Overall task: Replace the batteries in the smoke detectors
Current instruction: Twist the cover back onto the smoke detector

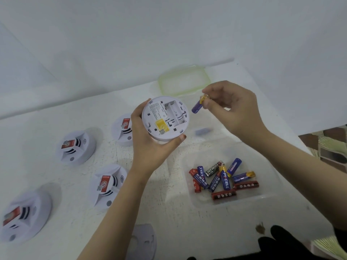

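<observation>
My left hand [150, 145] holds a round white smoke detector [165, 118] above the table, its back facing me. Its battery bay is uncovered and looks empty. A yellow sticker sits on its lower part. My right hand [232, 111] pinches a blue battery with a yellow end [198, 106] just right of the detector, not touching it. A clear plastic box [262, 192] at the lower right contains several loose batteries [223, 180] in blue, red and black. Another blue battery [203, 130] lies blurred on the table below my right hand.
Several other white smoke detectors with red labels [76, 147] [109, 184] [22, 216] [123, 129] rest on the white table at the left. A loose white cover [145, 239] lies near the front edge. A clear lid with a green rim [184, 80] lies at the back.
</observation>
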The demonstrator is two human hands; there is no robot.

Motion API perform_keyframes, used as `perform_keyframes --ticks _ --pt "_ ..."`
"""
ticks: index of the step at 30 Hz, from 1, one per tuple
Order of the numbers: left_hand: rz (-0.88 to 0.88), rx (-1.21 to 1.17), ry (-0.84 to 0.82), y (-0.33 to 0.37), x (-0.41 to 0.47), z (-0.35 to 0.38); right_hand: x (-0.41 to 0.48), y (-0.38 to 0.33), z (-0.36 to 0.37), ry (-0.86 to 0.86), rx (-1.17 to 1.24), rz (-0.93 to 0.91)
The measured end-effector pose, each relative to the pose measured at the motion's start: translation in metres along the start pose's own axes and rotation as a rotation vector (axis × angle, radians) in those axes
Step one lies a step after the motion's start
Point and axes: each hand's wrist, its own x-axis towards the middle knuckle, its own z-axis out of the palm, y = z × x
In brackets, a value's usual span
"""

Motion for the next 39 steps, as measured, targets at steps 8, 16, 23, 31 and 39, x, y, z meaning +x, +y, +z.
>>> perform_keyframes --ticks 8,16,23,31,39 --pt "0.069 -0.005 -0.017 0.015 -0.003 0.002 -0.027 -0.02 0.003 0.029 -0.432 -0.516" --pt "0.111 -0.038 -0.088 0.027 -0.011 -0.006 -0.025 -0.032 0.002 -0.058 -0.396 -0.474" --pt "0.112 -0.054 -0.116 0.041 -0.021 -0.009 -0.023 -0.035 0.008 -0.048 -0.306 -0.372" --pt "0.124 -0.075 -0.106 0.047 -0.028 -0.01 -0.043 -0.043 0.011 -0.201 -0.023 -0.089" --pt "0.222 -0.032 -0.013 0.059 -0.033 -0.011 -0.054 -0.045 0.014 -0.191 0.009 -0.095"
